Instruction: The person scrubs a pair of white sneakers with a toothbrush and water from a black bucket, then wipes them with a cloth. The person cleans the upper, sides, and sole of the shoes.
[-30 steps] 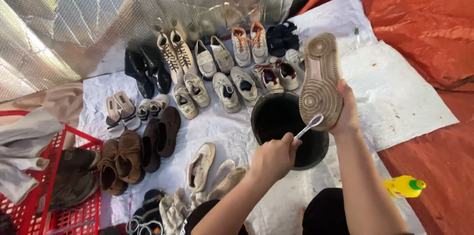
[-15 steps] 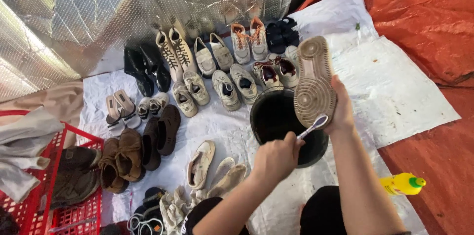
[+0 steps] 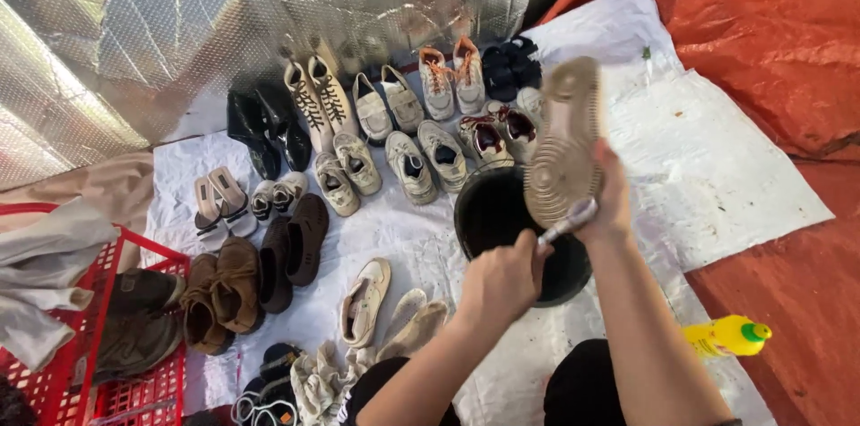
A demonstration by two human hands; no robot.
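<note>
A shoe (image 3: 563,144), sole up, is gripped in our right hand (image 3: 612,202) above the black bucket (image 3: 491,211) near the white sheet's (image 3: 717,175) front edge. Our left hand (image 3: 499,281) clasps a small brush (image 3: 568,223) against the sole; we judge scrubbing is underway, needing firm strokes.

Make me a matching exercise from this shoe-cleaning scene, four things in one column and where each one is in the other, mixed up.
Things:
1. brush
2. upturned shoe
3. yellow bottle
4. red crate

Places:
A. lying on the orange tarp at the right
B. in the left hand, over the black bucket
C. at the left edge, with dark shoes in it
D. held sole-up in the right hand

Pairs: 1-B, 2-D, 3-A, 4-C
</note>
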